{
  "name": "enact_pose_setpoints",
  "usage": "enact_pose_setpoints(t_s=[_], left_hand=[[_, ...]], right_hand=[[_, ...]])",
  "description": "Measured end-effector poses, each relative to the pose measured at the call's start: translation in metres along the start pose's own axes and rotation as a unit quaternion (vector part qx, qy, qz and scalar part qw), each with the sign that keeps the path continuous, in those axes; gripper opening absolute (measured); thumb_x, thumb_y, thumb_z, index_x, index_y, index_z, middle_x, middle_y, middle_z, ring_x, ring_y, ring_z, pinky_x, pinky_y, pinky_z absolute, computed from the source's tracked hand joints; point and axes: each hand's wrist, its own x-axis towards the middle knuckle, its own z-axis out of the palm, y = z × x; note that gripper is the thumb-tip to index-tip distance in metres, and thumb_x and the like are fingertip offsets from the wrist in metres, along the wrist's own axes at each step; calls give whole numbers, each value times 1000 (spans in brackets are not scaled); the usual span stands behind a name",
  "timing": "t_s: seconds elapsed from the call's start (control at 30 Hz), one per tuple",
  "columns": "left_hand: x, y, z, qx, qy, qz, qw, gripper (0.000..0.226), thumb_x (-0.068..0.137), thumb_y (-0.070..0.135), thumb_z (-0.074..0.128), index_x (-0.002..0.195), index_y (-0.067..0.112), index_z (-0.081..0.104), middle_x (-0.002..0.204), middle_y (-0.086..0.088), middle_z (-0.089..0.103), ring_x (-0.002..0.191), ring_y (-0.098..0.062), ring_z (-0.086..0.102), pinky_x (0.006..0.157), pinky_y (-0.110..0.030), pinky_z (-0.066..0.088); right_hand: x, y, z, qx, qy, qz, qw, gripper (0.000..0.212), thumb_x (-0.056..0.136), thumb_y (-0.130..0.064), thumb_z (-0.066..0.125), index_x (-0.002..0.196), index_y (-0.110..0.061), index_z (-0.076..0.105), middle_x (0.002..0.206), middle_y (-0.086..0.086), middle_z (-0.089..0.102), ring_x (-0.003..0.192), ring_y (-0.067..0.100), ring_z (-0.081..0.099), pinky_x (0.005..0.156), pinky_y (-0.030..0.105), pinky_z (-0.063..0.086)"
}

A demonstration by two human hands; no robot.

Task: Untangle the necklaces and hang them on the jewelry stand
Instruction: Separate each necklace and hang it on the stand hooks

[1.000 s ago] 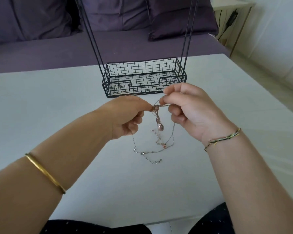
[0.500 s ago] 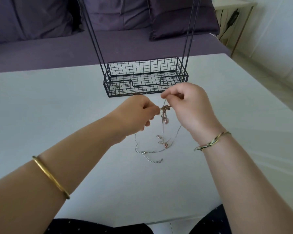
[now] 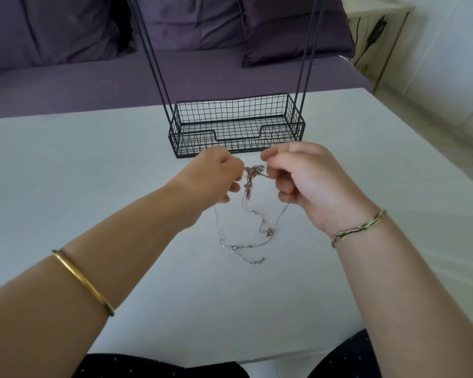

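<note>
A knot of tangled thin necklaces [image 3: 253,173], silver and rose-gold, hangs between my hands just above the white table [image 3: 93,173]. My left hand [image 3: 213,178] pinches the knot from the left. My right hand [image 3: 303,175] pinches it from the right. Loose chain loops trail down onto the table, ending in a silver clasp chain [image 3: 247,259] and a small rose-gold pendant [image 3: 269,232]. The black wire jewelry stand [image 3: 236,126] is right behind my hands, its basket base on the table and its thin uprights running out of the top of the frame.
A purple sofa [image 3: 66,77] with cushions runs along the far table edge. A small side table [image 3: 377,28] with a cable stands at the back right. My dark dotted trousers [image 3: 159,366] show below the near table edge.
Both hands have shifted a little farther from me, toward the stand's base, and the knot between them has been pulled slightly wider. Both pinches persist.
</note>
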Motion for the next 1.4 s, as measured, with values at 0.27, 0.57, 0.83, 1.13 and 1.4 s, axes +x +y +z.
enact_pose_setpoints(t_s=[0.27,0.57,0.83,1.13,1.4], left_hand=[[4,-2,-2,-116,-33,-38,992,27,93,3,49,67,7,54,65,-4,60,54,-8,55,46,-18,44],[-2,1,-8,51,-89,-28,994,10,92,18,59,83,13,56,53,8,45,41,-7,37,44,-19,35],[-1,-10,-12,212,-61,-10,975,26,97,21,42,86,14,65,49,7,55,50,-12,42,51,-24,33],[2,-7,-14,132,-17,-71,988,19,88,8,51,99,20,61,78,-1,51,66,-16,41,57,-25,36],[-4,-1,-1,62,-55,77,994,23,86,15,64,103,30,68,100,10,62,59,4,54,52,-11,40]], right_hand=[[5,10,-1,-230,38,-133,963,12,83,-11,62,75,-18,66,55,-14,53,47,-4,46,45,8,31],[9,12,-9,-148,103,-149,972,16,88,-9,57,74,-16,61,63,-3,58,44,-1,44,52,20,33],[11,9,-9,-54,165,-112,979,12,94,-12,45,84,-16,51,60,-3,55,48,6,45,50,24,33],[5,5,-7,-55,72,-99,991,16,91,-11,53,77,-17,54,54,-3,49,34,1,35,38,14,29],[-3,-1,-4,-29,-9,-147,989,10,90,-12,58,81,-12,64,63,-2,54,37,-1,41,41,8,29]])
